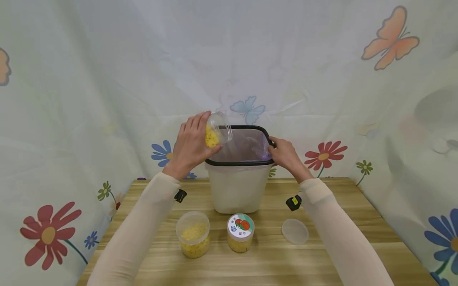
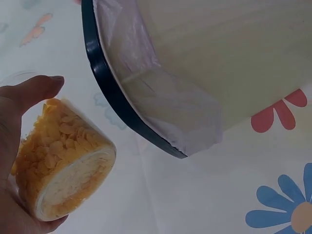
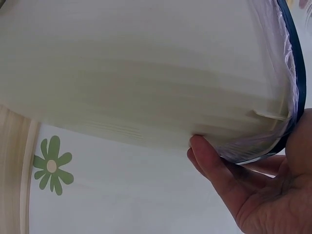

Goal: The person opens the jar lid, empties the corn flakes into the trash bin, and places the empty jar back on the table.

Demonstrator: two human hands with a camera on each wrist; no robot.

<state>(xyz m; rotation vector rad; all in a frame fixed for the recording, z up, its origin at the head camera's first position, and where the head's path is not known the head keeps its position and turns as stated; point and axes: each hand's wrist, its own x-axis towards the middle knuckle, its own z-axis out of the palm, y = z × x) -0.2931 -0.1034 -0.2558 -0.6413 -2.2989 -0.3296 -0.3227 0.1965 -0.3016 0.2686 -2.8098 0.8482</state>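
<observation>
Left hand (image 1: 191, 145) grips a clear tub (image 1: 218, 133) of yellow flakes, tipped on its side with its mouth over the near-left rim of the bin (image 1: 237, 186). Flakes lie banked against the low side of the tub; none visibly falling. Right hand (image 1: 286, 155) clasps the bin's dark right rim, fingers curled under it over the purple liner (image 1: 250, 145).

Progress, by my reading: first tub only starting to empty. Two more tubs wait on the counter (image 1: 322, 254) near the bin: an open one (image 1: 193, 239), left, and a lidded one (image 1: 240, 232), right. A loose lid (image 1: 295, 231) lies further right.

Room: bin sits mid-counter toward the far edge, curtain close behind. Waiting tubs stand just in front of the bin, under both forearms. Open counter right of the loose lid.
</observation>
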